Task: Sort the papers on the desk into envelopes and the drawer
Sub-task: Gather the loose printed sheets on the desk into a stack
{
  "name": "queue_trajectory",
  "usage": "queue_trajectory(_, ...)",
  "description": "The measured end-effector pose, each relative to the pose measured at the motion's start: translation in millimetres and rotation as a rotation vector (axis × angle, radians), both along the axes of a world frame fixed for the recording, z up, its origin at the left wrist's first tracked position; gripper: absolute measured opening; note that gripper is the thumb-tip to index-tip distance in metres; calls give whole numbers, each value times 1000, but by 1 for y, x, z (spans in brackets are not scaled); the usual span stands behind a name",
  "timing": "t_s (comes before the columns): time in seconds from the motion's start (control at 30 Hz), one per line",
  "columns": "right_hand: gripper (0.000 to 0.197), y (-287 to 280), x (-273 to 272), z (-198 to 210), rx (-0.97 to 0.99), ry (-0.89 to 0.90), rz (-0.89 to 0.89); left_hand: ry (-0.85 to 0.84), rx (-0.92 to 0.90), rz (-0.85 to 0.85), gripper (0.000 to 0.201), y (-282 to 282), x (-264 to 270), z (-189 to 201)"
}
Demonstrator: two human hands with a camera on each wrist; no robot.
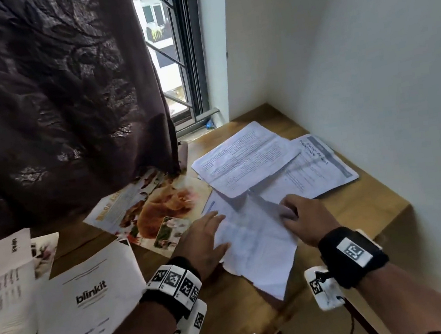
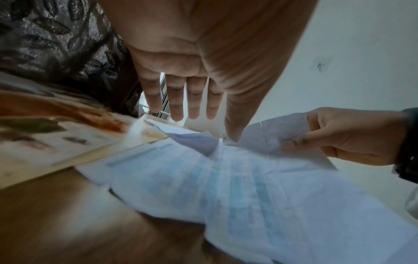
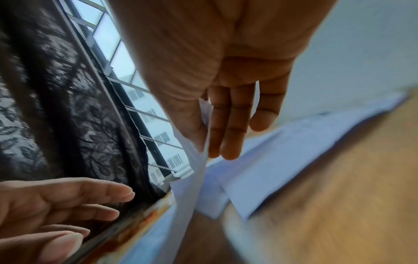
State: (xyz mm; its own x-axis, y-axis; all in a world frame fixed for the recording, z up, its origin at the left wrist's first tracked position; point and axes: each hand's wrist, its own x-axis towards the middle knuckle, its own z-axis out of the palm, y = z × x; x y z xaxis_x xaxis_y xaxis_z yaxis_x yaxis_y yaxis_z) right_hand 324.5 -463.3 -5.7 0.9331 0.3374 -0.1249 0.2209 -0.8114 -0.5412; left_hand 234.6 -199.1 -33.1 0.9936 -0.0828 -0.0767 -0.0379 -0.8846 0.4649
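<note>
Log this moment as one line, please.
left hand: open, over creased white sheet | right hand: pinches sheet's right edge | sheet: on wooden desk, partly lifted | envelopes: none filled

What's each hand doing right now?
Left hand: open, fingers straight, at the creased sheet's left edge.
Right hand: pinching that sheet's far corner.

Creased matt paper sheet (image 1: 254, 235) on a smooth wooden desk (image 1: 232, 301), beside a glossy printed flyer (image 1: 151, 210) and dark embossed cloth curtain (image 1: 47, 92).
</note>
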Motion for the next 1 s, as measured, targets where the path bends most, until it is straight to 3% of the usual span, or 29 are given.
queue_trajectory(0.23, 9, 4, 17, 97, 100, -367, 308, -388, -114, 42, 88, 10, 22, 47)
queue_trajectory(0.33, 6, 11, 11, 144, 113, -443, 434, -515, -149, 16, 87, 17, 19, 71)
queue_trajectory(0.43, 13, 24, -7, 189, 188, -436, 538, -533, -173, -70, 74, 21, 8, 94)
queue_trajectory(0.57, 20, 50, -31, 226, 306, -388, 612, -427, -243, -31, 31, 26, -25, 114)
queue_trajectory(0.67, 31, 67, -34, 228, 286, -434, 532, -358, -321, 146, 39, 43, -47, 114)
queue_trajectory(0.77, 41, 77, -34, 221, 324, -302, 420, -340, -421, 319, 35, 76, -70, 109)
queue_trajectory(0.9, 35, 93, -47, 179, 540, -106, 310, -319, -519, 443, 72, 126, -110, 95)
queue_trajectory(1.0, 73, 119, -66, 130, 562, 9, 246, -352, -581, 532, 36, 155, -142, 90)
